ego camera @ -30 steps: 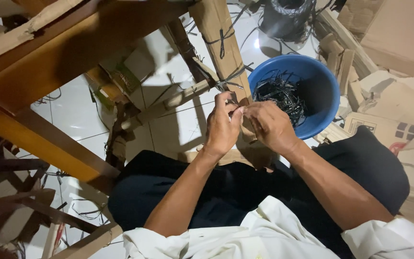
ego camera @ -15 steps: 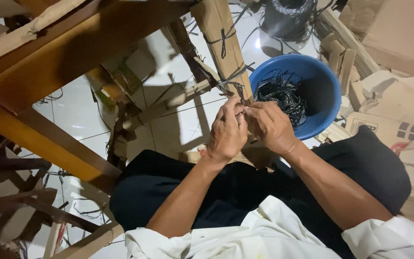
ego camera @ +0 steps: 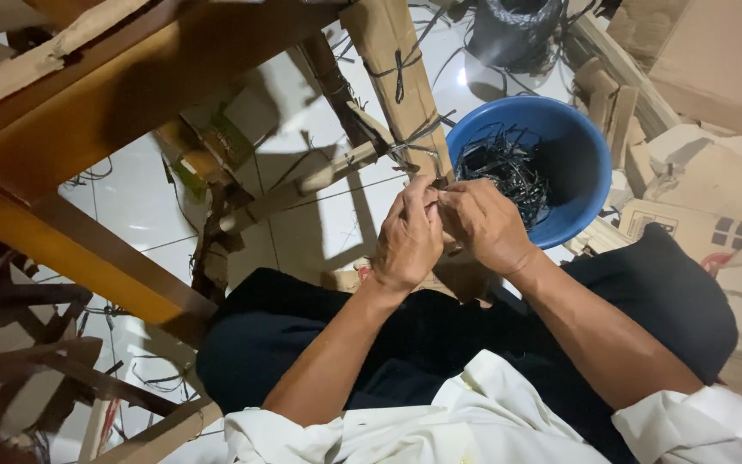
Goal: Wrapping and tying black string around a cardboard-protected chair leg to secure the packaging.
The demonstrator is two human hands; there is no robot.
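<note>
A thin dark plastic tie strap (ego camera: 414, 150) is seen wound around a cardboard-wrapped wooden furniture leg (ego camera: 397, 82), just above the point where both hands meet; a second dark strap (ego camera: 398, 67) is knotted higher up the same leg. The lower strap's loose end is pinched between the fingertips of the left hand (ego camera: 407, 236) and the right hand (ego camera: 484, 225), which are pressed together, knuckles touching, directly in front of the leg. The fingers of both hands are curled narrowly and closed on the strap; how much of it lies inside the grip cannot be told. A slanted cardboard-wrapped cross rail (ego camera: 302, 191) is joined to the leg at the height of the strap. Just to the right of the hands, a round blue plastic basin (ego camera: 590, 159) is set on the white tiled floor (ego camera: 130, 193), and a tangle of black strap pieces (ego camera: 508, 167) is held in it. Beyond the basin, a dark roll of strapping (ego camera: 513, 30) is seen near the top edge. Flattened brown cardboard sheets (ego camera: 714, 60) are piled to the right. A broad orange-brown wooden furniture frame (ego camera: 70, 137) is spread across the left side. Dark trousers (ego camera: 440, 335) and white sleeves (ego camera: 474, 425) are seen at the bottom.
</note>
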